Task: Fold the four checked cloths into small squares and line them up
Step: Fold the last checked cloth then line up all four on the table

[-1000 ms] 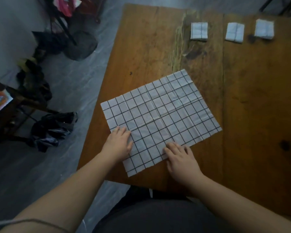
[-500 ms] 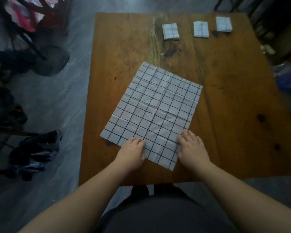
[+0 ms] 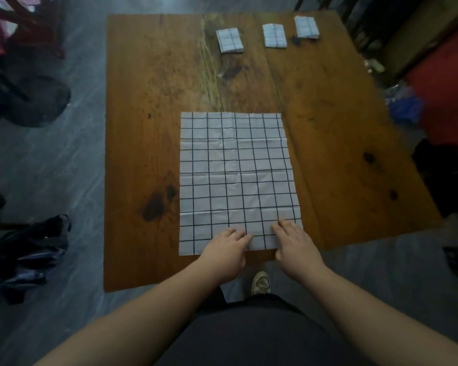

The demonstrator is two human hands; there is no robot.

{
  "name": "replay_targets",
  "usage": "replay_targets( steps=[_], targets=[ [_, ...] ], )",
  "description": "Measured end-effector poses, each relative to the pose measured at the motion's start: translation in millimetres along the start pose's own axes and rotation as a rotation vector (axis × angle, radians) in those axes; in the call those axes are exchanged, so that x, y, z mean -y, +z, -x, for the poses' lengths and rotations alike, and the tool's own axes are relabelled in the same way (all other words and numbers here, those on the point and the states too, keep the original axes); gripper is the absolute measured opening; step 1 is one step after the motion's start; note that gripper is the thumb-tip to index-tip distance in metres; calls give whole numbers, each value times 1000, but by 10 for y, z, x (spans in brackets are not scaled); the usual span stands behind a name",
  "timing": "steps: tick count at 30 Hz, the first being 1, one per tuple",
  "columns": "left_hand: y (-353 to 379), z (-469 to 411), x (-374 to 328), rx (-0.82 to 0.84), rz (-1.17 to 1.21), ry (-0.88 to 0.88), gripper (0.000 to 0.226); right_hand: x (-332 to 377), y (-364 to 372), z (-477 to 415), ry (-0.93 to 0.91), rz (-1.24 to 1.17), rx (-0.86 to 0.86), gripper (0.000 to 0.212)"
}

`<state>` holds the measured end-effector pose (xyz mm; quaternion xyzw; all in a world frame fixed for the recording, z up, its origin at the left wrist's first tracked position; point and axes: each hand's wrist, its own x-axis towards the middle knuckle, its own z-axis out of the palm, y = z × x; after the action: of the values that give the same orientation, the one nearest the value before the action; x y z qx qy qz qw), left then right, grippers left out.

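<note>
Head view looks down on your wooden table [image 3: 143,101], where 1 checked cloth [image 3: 236,178] lies spread flat, its near hem close to the table's near edge. Your left hand [image 3: 224,256] and right hand [image 3: 294,247] rest on that hem, just apart, fingers flat and gripping nothing. Along the far edge sit 3 folded cloths in a row: the left square [image 3: 229,40], the middle square [image 3: 274,35] and the right square [image 3: 306,27].

Worn wooden table [image 3: 148,143] on grey marbled floor [image 3: 72,165]; dim light; red surface [image 3: 444,83] right.
</note>
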<state>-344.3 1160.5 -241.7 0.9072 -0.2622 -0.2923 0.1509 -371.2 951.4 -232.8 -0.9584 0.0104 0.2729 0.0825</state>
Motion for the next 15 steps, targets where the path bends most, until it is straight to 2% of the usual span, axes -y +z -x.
replay_targets(
  steps=[7, 12, 15],
  targets=[
    [222, -113, -321, -37, 32, -38, 65, -539, 28, 37, -63, 14, -20, 73],
    [427, 17, -426, -197, 57, -161, 66, -843, 89, 112, -137, 26, -32, 78],
    [569, 191, -310, -287, 30, -268, 63, -1029, 181, 186, -194, -18, -131, 68]
  ],
)
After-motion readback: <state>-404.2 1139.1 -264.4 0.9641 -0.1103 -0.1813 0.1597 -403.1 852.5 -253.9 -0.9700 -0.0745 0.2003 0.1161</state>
